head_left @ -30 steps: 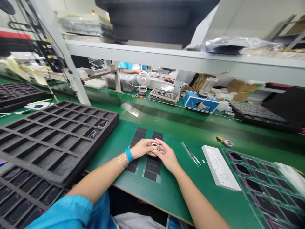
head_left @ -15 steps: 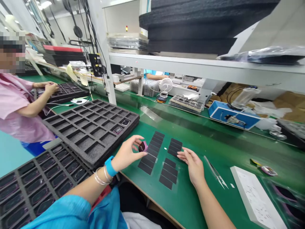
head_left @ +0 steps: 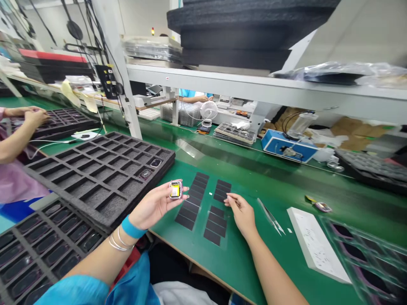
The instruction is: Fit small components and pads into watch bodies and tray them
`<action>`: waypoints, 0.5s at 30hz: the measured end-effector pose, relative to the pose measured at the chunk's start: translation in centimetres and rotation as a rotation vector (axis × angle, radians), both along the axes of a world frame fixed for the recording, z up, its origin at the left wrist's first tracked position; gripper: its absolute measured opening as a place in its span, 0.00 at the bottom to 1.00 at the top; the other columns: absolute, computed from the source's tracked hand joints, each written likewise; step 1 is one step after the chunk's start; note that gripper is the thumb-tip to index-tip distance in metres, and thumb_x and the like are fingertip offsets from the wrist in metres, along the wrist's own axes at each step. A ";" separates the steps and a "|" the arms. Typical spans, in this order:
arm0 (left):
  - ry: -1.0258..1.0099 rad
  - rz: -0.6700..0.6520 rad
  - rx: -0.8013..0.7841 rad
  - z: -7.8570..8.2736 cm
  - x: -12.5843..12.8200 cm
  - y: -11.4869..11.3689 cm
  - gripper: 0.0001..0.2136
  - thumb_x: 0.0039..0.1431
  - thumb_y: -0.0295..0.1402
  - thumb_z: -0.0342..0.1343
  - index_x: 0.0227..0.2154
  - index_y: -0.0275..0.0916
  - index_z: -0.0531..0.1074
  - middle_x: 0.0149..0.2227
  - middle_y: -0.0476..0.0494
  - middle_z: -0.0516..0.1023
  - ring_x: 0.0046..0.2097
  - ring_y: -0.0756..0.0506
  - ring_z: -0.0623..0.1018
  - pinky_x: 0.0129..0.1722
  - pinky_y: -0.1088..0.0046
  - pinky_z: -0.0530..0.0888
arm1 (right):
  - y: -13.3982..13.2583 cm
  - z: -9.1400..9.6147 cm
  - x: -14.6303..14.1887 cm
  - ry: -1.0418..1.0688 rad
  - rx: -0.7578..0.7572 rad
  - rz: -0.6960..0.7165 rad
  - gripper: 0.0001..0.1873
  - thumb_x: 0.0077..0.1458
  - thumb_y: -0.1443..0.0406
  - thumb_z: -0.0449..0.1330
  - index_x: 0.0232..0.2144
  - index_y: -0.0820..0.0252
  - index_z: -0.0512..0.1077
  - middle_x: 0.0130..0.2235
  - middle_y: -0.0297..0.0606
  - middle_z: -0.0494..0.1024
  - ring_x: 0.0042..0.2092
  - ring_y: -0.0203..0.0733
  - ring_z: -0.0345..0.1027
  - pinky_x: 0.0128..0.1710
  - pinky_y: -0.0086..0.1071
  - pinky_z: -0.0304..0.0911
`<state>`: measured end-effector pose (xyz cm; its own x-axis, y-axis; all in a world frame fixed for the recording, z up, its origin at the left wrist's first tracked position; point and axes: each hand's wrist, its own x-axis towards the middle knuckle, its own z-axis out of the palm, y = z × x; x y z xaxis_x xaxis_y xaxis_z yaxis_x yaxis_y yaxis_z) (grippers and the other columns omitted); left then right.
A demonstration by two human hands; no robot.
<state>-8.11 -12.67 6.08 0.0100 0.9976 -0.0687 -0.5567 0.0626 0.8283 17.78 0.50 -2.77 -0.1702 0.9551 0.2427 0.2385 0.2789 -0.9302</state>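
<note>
My left hand (head_left: pixel 154 205) holds up a small watch case (head_left: pixel 175 190) between thumb and fingers. Its inner side faces me, with a yellow and white patch inside a pale rim. My right hand (head_left: pixel 241 212) is closed in a pinch at the right edge of the upper group of black rectangular strips (head_left: pixel 222 186); whatever its fingertips grip is too small to make out. A lower group of black strips (head_left: pixel 215 224) and a longer column of black strips (head_left: pixel 192 199) lie on the green mat (head_left: pixel 241 275). Tweezers (head_left: pixel 271 216) rest just right of my right hand.
At left, a foam tray (head_left: pixel 92 169) carries two watch cases in its slots; a fuller tray (head_left: pixel 47 245) sits nearer. A white block (head_left: pixel 318 243) and a clear tray of dark pieces (head_left: pixel 359 254) stand right. Behind is a blue device (head_left: pixel 288 146). A co-worker's hands (head_left: pixel 32 116) are far left.
My left hand has turned the watch case, so its yellow inside now shows instead of its dark face. My right hand's fingers have drawn together at the strips. The view has swung right.
</note>
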 end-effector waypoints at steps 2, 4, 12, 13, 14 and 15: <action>0.028 0.016 0.004 -0.3 1.0 0.5 0.19 0.52 0.28 0.60 0.47 0.35 0.67 0.45 0.37 0.76 0.41 0.46 0.78 0.42 0.73 0.74 | 0.1 0.0 0.2 -0.009 0.017 -0.011 0.22 0.51 0.50 0.56 0.38 0.62 0.72 0.32 0.44 0.78 0.33 0.45 0.74 0.37 0.39 0.70; 0.068 0.032 -0.002 -0.5 1.9 0.7 0.19 0.49 0.27 0.63 0.44 0.36 0.68 0.40 0.40 0.78 0.37 0.48 0.79 0.38 0.76 0.75 | 0.1 0.0 0.3 -0.023 0.031 -0.016 0.21 0.52 0.50 0.56 0.38 0.62 0.72 0.32 0.44 0.78 0.33 0.44 0.74 0.37 0.39 0.70; 0.382 0.221 0.116 -1.7 3.1 1.1 0.16 0.45 0.31 0.66 0.38 0.35 0.71 0.34 0.42 0.79 0.35 0.45 0.78 0.35 0.71 0.75 | -0.2 0.2 0.4 -0.104 0.055 0.015 0.20 0.54 0.51 0.55 0.38 0.60 0.73 0.32 0.42 0.78 0.34 0.44 0.74 0.38 0.38 0.70; 0.416 0.257 0.118 -1.6 3.0 1.1 0.17 0.45 0.31 0.66 0.39 0.36 0.71 0.34 0.42 0.78 0.36 0.45 0.78 0.35 0.71 0.76 | -0.2 0.2 0.4 -0.109 0.056 0.015 0.20 0.54 0.51 0.54 0.38 0.60 0.73 0.32 0.42 0.78 0.34 0.45 0.74 0.37 0.38 0.70; 0.431 0.269 0.109 -1.4 2.7 1.1 0.18 0.44 0.31 0.66 0.40 0.36 0.71 0.35 0.42 0.78 0.37 0.45 0.78 0.36 0.71 0.76 | -0.3 0.3 0.4 -0.113 0.056 0.015 0.20 0.54 0.51 0.54 0.38 0.60 0.73 0.32 0.42 0.78 0.34 0.45 0.74 0.37 0.38 0.70; 0.419 0.253 0.088 -1.1 2.3 1.0 0.20 0.45 0.31 0.66 0.43 0.37 0.70 0.36 0.42 0.78 0.38 0.44 0.78 0.37 0.70 0.76 | -0.3 0.3 0.4 -0.113 0.056 0.014 0.20 0.54 0.51 0.54 0.38 0.60 0.73 0.32 0.42 0.79 0.34 0.45 0.74 0.37 0.38 0.70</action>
<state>-5.77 -11.65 4.98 -0.2436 0.9674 0.0694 -0.1636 -0.1115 0.9802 18.22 0.25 -2.43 -0.2131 0.9377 0.2744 0.3370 0.3342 -0.8802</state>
